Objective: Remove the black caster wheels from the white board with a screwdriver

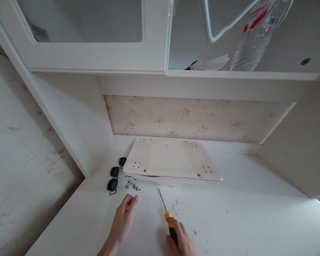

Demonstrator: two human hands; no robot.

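Observation:
My right hand is wrapped round the yellow and black handle of a screwdriver. The tip of its thin metal shaft points away from me, just short of a white board. My left hand is closed with thumb and fingers pressed together; whatever it may hold is hidden. Several dark screws lie scattered just beyond it. Three black casters stand in a row to the left. The white board has rounded corners, groups of small holes near them and a cracked front edge.
The white desktop carries dark specks near my right hand. Overhead is a cabinet with a glass door. On the open shelf stand a plastic bottle and some papers. Side panels enclose the desk.

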